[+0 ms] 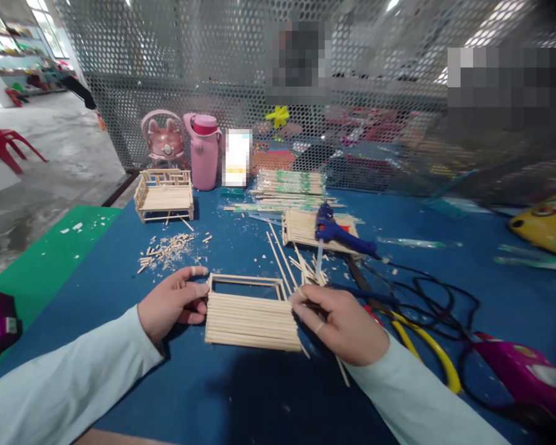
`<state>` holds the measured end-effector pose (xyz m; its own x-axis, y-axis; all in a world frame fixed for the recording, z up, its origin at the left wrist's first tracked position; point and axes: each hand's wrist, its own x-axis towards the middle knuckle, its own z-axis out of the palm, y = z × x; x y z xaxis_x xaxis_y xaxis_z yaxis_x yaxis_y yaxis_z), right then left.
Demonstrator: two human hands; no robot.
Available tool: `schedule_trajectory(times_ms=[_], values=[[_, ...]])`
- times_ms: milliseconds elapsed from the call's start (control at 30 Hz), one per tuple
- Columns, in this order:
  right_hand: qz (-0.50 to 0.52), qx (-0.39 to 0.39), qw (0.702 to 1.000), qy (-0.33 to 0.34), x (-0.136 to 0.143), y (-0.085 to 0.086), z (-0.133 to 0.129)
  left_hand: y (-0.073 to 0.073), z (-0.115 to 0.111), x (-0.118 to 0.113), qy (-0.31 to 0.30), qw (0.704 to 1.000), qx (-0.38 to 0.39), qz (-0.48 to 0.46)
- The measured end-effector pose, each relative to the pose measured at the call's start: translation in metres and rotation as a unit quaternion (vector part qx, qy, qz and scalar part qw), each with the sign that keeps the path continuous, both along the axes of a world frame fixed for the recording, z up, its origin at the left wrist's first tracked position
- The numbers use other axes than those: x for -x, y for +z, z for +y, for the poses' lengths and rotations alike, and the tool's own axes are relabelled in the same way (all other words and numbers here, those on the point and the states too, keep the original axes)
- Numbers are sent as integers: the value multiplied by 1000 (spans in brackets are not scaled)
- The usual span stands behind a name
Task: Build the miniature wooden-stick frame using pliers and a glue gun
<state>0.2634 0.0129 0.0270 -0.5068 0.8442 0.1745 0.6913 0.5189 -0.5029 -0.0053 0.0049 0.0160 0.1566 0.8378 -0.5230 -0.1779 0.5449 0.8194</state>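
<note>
A wooden stick panel, its slats side by side with an open frame along the far edge, is at the near middle of the blue table. My left hand grips its left end between thumb and fingers. At the right end, my right hand has its thumb and fingers closed on the panel's edge. Loose thin sticks lie just beyond the panel and partly under my right hand. Behind them, a blue glue gun rests on another stick piece.
A small stick bench, a pink bottle and bagged sticks stand at the back. Stick scraps lie left. Black cables, yellow-handled pliers and a purple tool are right. A mesh screen rises behind; a person sits beyond.
</note>
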Motion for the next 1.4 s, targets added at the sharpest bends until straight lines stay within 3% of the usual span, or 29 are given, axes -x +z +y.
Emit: schedule_trajectory(times_ms=[400, 600, 767, 1400], values=[[1, -12, 1000, 2, -2, -6, 2, -3, -1, -6, 21, 1000, -22, 8], [12, -19, 1000, 9, -4, -10, 3, 2, 0, -5, 26, 1000, -1, 16], [15, -17, 1000, 9, -5, -12, 2, 2, -1, -3, 9, 1000, -22, 12], [-11, -4, 1000, -6, 1, 0, -1, -2, -6, -9, 12, 998, -54, 11]])
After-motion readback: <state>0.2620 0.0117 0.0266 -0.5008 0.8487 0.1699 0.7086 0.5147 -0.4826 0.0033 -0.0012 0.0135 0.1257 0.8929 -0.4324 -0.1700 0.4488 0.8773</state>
